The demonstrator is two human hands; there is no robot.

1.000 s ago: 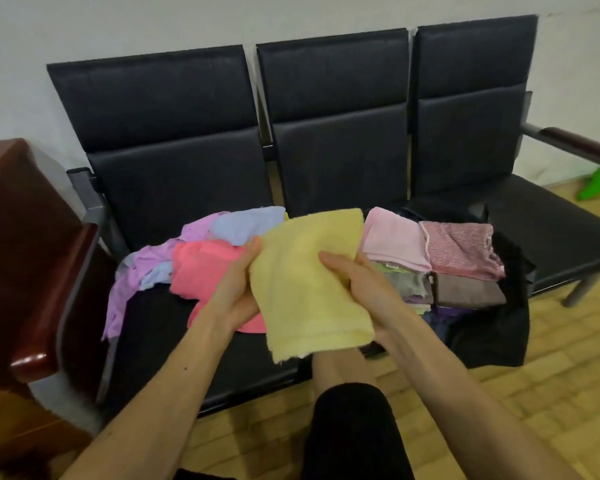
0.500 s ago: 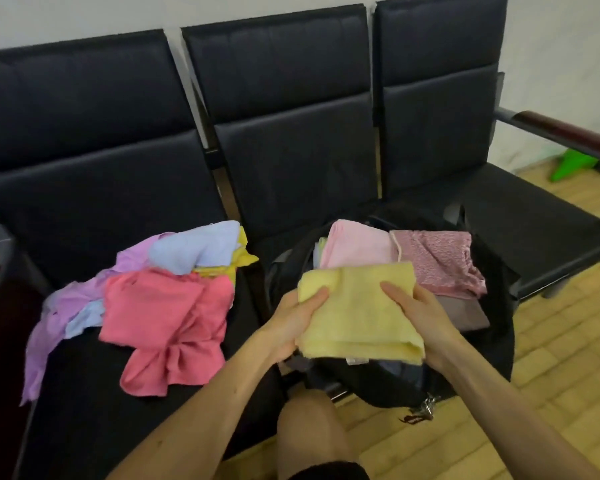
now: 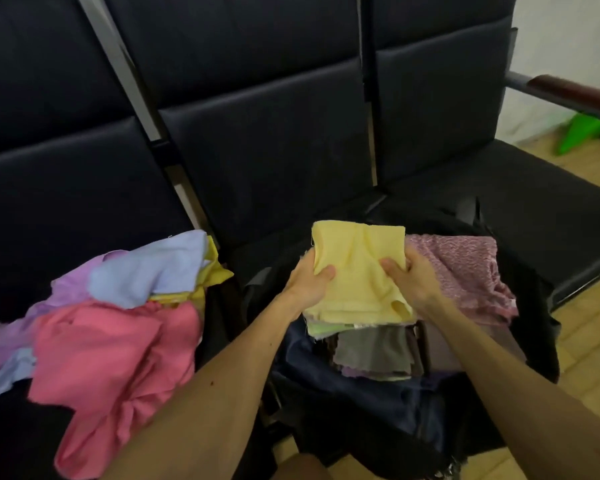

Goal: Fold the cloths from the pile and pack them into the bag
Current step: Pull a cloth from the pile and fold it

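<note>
Both hands grip 1 folded pale-yellow terry cloth (image 3: 359, 271): left hand (image 3: 307, 283) on its left edge w/ thumb on top, right hand (image 3: 413, 280) on its right edge, thumb on top too, fingers curled under. The cloth sits over the open black fabric bag (image 3: 361, 407), on top of the stack inside.

In the bag, just right of the yellow one & touching it: 1 folded mauve-pink patterned cloth (image 3: 465, 268). Below the yellow cloth's near edge: 1 light-green cloth edge (image 3: 321, 329), 1 grey-brown folded cloth (image 3: 374, 351), plus a few more layers under, too bunched to count.

Bag rests on the middle seat of 3 joined black padded chairs (image 3: 267, 150), near its front edge.

On the left seat, well apart from the hands: the loose pile — 1 crumpled coral-pink cloth (image 3: 118, 358) at the front edge, 1 light-blue cloth (image 3: 153, 268) on top toward the back, lilac cloth (image 3: 66, 292) at the left, 1 yellow cloth (image 3: 212, 271) peeking out at the right.

Far right: wooden armrest (image 3: 568, 91), green object (image 3: 582, 131) on the wood floor (image 3: 589, 327).
</note>
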